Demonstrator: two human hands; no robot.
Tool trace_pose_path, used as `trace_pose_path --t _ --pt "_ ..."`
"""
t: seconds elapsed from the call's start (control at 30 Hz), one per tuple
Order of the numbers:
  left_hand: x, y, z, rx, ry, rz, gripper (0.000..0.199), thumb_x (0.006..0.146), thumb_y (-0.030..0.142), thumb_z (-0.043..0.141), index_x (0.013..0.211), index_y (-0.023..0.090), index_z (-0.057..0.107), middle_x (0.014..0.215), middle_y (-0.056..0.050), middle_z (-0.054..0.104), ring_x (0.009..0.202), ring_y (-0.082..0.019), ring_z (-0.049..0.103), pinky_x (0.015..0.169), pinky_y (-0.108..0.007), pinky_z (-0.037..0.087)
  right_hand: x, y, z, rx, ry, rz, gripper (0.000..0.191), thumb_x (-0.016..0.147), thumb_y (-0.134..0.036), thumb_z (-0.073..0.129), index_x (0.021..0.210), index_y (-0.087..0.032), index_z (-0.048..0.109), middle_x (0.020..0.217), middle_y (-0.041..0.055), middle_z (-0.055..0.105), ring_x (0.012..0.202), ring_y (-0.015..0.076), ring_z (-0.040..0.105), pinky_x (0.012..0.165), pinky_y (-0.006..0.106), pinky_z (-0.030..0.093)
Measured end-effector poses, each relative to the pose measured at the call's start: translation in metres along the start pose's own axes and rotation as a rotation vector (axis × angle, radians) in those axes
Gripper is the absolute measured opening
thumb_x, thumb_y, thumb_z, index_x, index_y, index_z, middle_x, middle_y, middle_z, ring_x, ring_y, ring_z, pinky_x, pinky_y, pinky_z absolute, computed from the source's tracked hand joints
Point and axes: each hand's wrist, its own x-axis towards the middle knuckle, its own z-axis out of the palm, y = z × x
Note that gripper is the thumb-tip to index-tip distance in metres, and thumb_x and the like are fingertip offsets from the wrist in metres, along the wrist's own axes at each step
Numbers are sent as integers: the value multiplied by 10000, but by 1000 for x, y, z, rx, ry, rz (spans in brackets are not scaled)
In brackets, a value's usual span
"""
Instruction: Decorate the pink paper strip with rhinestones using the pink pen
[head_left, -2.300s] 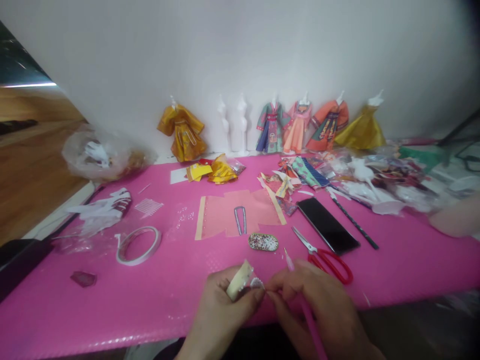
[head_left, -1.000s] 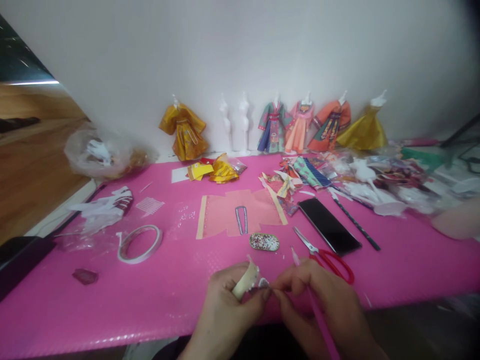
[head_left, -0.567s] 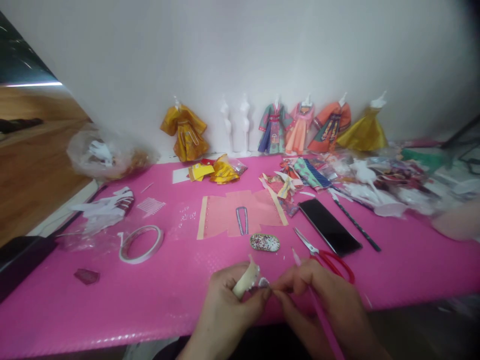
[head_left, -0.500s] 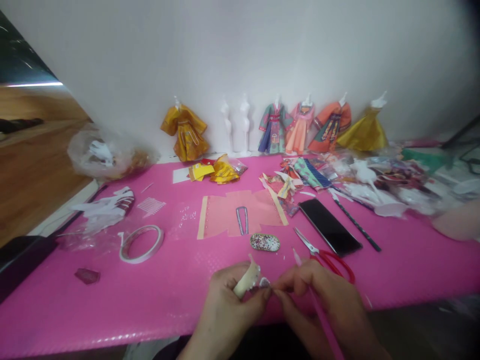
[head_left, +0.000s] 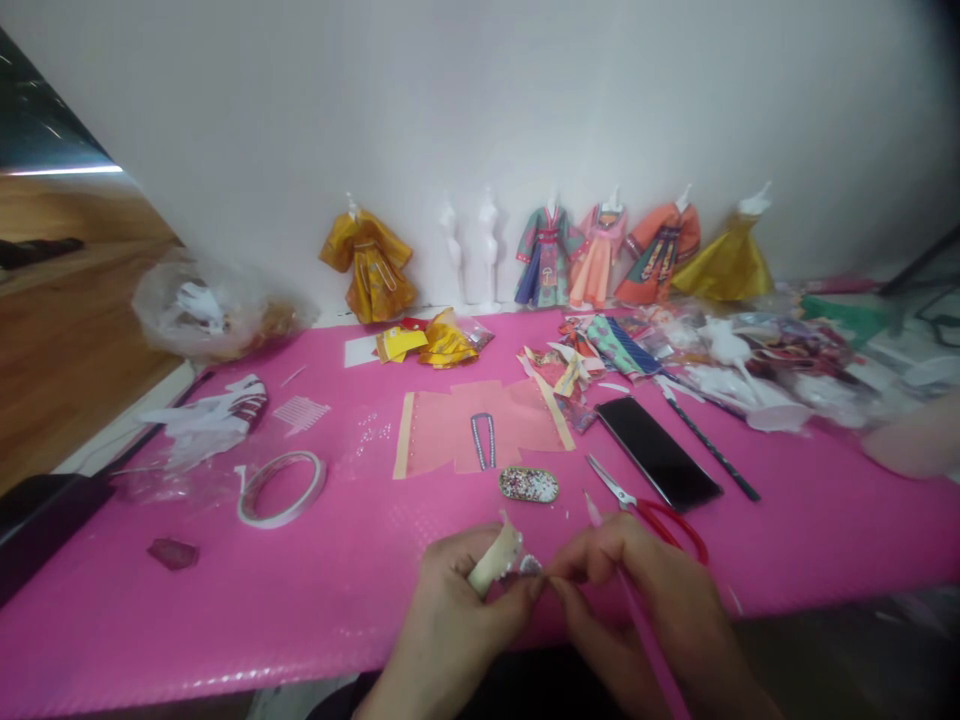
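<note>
My left hand (head_left: 469, 610) is closed on a curled cream strip (head_left: 496, 560) edged with small white beads. My right hand (head_left: 637, 590) meets it at the fingertips, pinching at the strip's end; what lies between those fingertips is too small to make out. A pink pencil-like stick (head_left: 646, 640) rests in the same right hand, its pale tip pointing up and away. Just beyond the hands is an oval tin (head_left: 529, 485) of mixed tiny beads. Behind it lies a flat pink garment piece (head_left: 439, 425) with cream borders, bearing a narrow beaded loop (head_left: 474, 432).
Red-handled scissors (head_left: 671, 528) and a black phone (head_left: 660, 455) lie to the right. A roll of white tape (head_left: 247, 505) is at left. Small dressed mannequins (head_left: 551, 255) stand along the wall, before heaps of fabric scraps (head_left: 570, 370) and plastic bags (head_left: 772, 350).
</note>
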Motion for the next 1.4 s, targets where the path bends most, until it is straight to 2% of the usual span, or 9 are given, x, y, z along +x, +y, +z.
trace_pose_path --t 0.37,0.57,0.8,0.97,1.13,1.23,1.4 --pt "0 -6 -7 -163 -145 -114 194 716 278 664 610 172 541 559 58 411 531 -104 319 495 -247 223 0 3 2 157 -9 35 241 760 -98 593 752 -252 408 679 -58 627 601 131 592 566 259 455" --pt "0 -15 -11 -223 -170 -180 136 701 274 677 671 152 624 603 20 546 565 -123 445 541 -253 312 2 1 1 220 -1 66 250 761 -88 612 764 -252 424 697 -70 627 597 110 594 556 232 461" --pt "3 -17 -17 -202 -168 -176 125 691 270 686 659 154 654 592 12 573 558 -121 462 529 -240 337 6 5 -5 97 -7 83 244 735 -77 563 757 -254 397 697 -72 612 612 121 595 580 244 459" --pt "3 -16 -16 -234 -71 -212 134 690 286 709 640 168 670 589 7 587 556 -130 472 513 -235 341 13 8 -11 95 -29 65 267 719 -56 547 770 -256 377 689 -80 605 596 109 590 578 221 461" --pt "4 -17 -21 -259 -4 -210 232 635 345 783 581 148 672 548 25 533 520 -105 412 509 -222 294 18 14 -5 68 -49 112 246 702 -65 538 757 -254 389 682 -50 588 612 141 576 597 265 465" --pt "6 -21 -32 -264 47 -247 295 630 409 797 599 149 661 522 32 521 491 -102 408 498 -223 281 18 21 5 35 -72 177 224 696 -78 530 747 -251 397 670 -39 592 613 154 582 604 281 469" --pt "4 -18 -61 -257 253 -232 322 635 443 808 624 147 680 478 53 512 432 -73 376 456 -199 262 20 29 29 55 -131 184 210 686 -85 529 737 -244 402 653 -34 603 580 152 591 573 262 470"
